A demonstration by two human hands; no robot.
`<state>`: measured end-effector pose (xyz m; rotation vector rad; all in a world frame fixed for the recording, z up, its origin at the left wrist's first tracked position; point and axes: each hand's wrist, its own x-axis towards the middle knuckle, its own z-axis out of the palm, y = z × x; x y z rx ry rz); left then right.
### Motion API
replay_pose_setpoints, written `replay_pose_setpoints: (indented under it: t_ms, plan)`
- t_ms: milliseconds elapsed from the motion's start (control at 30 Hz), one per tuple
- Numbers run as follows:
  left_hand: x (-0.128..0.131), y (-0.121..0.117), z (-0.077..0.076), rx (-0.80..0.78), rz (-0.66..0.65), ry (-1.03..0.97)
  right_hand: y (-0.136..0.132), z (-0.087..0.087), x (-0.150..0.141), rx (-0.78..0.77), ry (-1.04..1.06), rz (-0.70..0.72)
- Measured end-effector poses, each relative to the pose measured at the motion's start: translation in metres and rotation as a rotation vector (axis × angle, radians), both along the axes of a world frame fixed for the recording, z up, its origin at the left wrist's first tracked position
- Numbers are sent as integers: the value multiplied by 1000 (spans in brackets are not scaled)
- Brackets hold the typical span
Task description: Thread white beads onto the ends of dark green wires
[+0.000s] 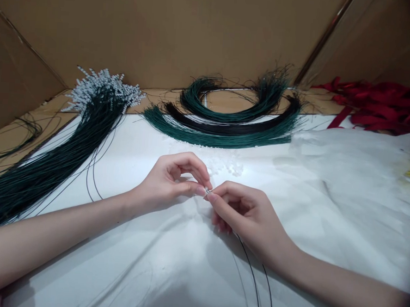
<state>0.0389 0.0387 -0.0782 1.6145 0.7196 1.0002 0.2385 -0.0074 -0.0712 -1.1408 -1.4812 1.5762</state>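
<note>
My left grip (174, 177) and right grip (245, 211) meet at the fingertips above the white surface (132, 142), both pinched closed: the left on a tiny white piece (207, 190), the right on the dark wire (252, 270) right beside it. Two lengths trail toward me from under my right grip (one wire or two, I can't tell; my own fingers block the view). Just beyond lie loose white bits (228, 166), partly hidden by my fingers. Past them curve a green bundle (219, 139), a black bundle (227, 128) and, farthest, a looped bundle (221, 113). On my left spreads a thick sheaf of green stems (55, 163) with white-beaded tips (104, 89), stray strands passing behind my left forearm (64, 230). On my right, rumpled plastic (356, 172) bulges up, with red ribbon (384, 106) heaped behind it. Cardboard (184, 32) walls the far side.
</note>
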Motion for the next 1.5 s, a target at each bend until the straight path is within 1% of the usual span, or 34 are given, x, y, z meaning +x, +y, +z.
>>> replay_pose_setpoints:
  t_ms: [233, 500, 633, 833, 1000, 1333, 1500]
  plan:
    - [0, 0, 1, -7, 0, 7, 1, 1, -1, 2, -2, -3]
    - [-1, 0, -1, 27, -2, 23, 0, -1, 0, 13, -8, 3]
    - [0, -3, 1, 49, 24, 44, 0, 0, 0, 10, -13, -2]
    - [0, -4, 1, 80, 56, 61, 2, 0, -1, -34, 1, -20]
    - [0, -3, 1, 117, 44, 69, 2, -1, -1, -80, 66, -37]
    - [-1, -7, -2, 179, -3, 134, 3, -2, -1, -88, 95, -34]
    - [0, -6, 1, 182, -42, 139, 3, -2, -1, -92, 124, -46]
